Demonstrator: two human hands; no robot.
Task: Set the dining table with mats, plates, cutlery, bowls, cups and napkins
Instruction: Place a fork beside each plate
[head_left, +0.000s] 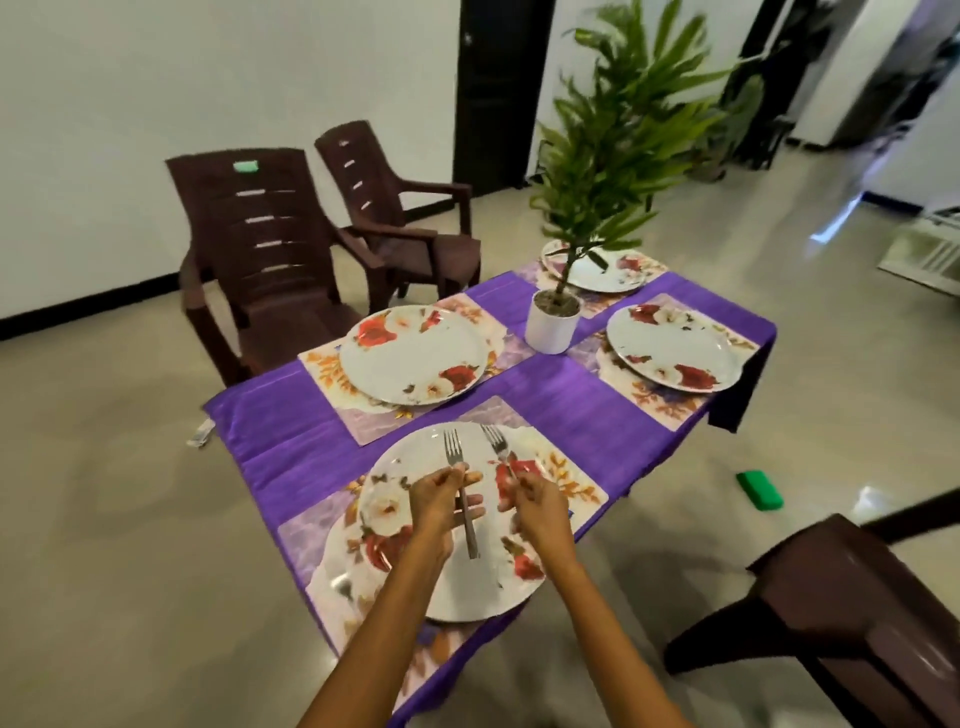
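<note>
Cutlery step in hand. My left hand (439, 499) pinches a fork (460, 488) by the upper part of its handle, prongs pointing away from me, the handle end hanging over the near plate (452, 582). My right hand (535, 506) pinches a second fork (496, 441) in curled fingers, its prongs over the far rim of the same plate. Both forks are held above the plate; I cannot tell whether either one touches it.

State of the desk (291, 457): a purple cloth covers it, with four floral mats, each carrying one plate. Near mat (306, 540) under the near plate; left plate (415, 353) on its mat; right plate (672, 345) on its mat; far plate (597, 270) partly hidden behind the plant. All four plates show no food and no other cutlery. I see no bowls, cups or napkins on the desk.

The white pot (551, 325) stands in the middle of the desk between the plates and holds a leafy plant (608, 156).

Judgement: mats and plates are done, cutlery has only begun. The next move calls for laying one fork flat beside the near plate on its mat, handle toward the desk edge, and carrying the other to another setting. Risk: a fork left on the plate's curve may slide.
</note>
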